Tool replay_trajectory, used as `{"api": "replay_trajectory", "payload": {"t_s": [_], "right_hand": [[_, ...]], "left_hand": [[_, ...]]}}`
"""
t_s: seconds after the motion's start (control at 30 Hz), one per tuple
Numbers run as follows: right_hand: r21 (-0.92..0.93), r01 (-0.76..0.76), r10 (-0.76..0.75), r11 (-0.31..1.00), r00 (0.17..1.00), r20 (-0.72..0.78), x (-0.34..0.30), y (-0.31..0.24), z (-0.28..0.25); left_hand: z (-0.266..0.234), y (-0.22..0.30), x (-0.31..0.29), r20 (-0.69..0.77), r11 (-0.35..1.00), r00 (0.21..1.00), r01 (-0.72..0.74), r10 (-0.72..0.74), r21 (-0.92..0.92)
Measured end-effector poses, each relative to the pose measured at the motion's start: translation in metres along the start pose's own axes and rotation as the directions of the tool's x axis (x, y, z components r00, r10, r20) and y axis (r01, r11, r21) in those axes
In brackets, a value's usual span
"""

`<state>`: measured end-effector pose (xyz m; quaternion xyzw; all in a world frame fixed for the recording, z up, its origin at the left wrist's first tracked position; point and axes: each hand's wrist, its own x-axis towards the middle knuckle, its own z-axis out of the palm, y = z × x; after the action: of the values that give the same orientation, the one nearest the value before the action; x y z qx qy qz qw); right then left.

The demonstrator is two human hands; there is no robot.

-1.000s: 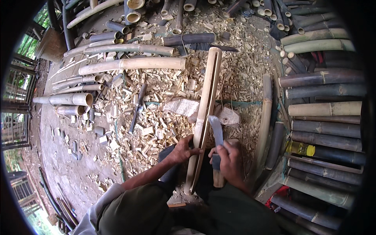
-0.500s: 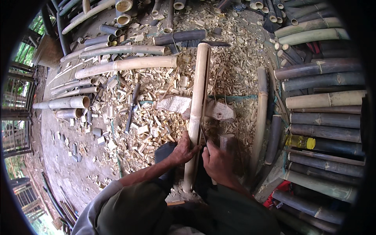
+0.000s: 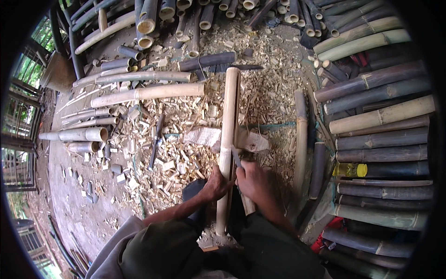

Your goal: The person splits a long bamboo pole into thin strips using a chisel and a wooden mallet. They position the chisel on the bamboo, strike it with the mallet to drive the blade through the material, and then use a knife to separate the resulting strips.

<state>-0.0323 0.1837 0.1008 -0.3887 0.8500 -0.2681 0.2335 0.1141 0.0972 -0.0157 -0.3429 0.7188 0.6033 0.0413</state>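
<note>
A pale bamboo pole [image 3: 227, 116] with a long dark slot down its right side points away from me, its near end between my legs. My left hand [image 3: 215, 185] is closed around its lower half, thumb toward the slot. In my right hand [image 3: 253, 180] is a knife [image 3: 237, 157], gripped just right of the pole. The blade points away from me and lies close along the slotted side; whether its edge touches the bamboo I cannot tell. Below my fist the knife's long pale handle sticks out. A rough wooden block [image 3: 204, 137] lies crosswise beneath the pole.
Bamboo chips [image 3: 186, 158] litter the ground. A dark long-handled tool [image 3: 157, 139] lies to the left, near loose bamboo lengths [image 3: 148, 93]. Stacked dark bamboo poles [image 3: 381, 153] line the right side, with a yellow-capped bottle [image 3: 350, 169] among them. More poles [image 3: 206, 16] are at the back.
The whole view has shifted, so the scene sits lower. My right hand has moved slightly up the pole, and more of the knife's blade and handle shows. My left hand keeps its hold.
</note>
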Motion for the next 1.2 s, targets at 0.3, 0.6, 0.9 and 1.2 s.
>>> {"api": "replay_trajectory", "payload": {"t_s": [0.3,0.6,0.9,1.2], "right_hand": [[-0.005,0.036,-0.036,0.999,0.998,-0.048,-0.017,-0.02,0.001],[-0.066,-0.008,-0.007,0.998,0.976,-0.215,0.138,-0.021,-0.004],[0.503,-0.06,0.115,0.862,0.99,-0.078,0.185,-0.048,-0.052],[0.311,-0.069,0.042,0.948,0.995,0.094,-0.026,0.001,-0.011]], "left_hand": [[0.003,-0.005,-0.004,-0.035,1.0,0.999,-0.008,0.008,0.01],[0.001,0.014,-0.005,0.033,0.992,0.998,0.054,-0.058,0.113],[-0.015,-0.005,-0.011,0.12,0.938,0.992,0.005,0.039,-0.345],[-0.031,-0.003,-0.006,0.185,0.901,0.974,-0.039,0.131,-0.432]]}}
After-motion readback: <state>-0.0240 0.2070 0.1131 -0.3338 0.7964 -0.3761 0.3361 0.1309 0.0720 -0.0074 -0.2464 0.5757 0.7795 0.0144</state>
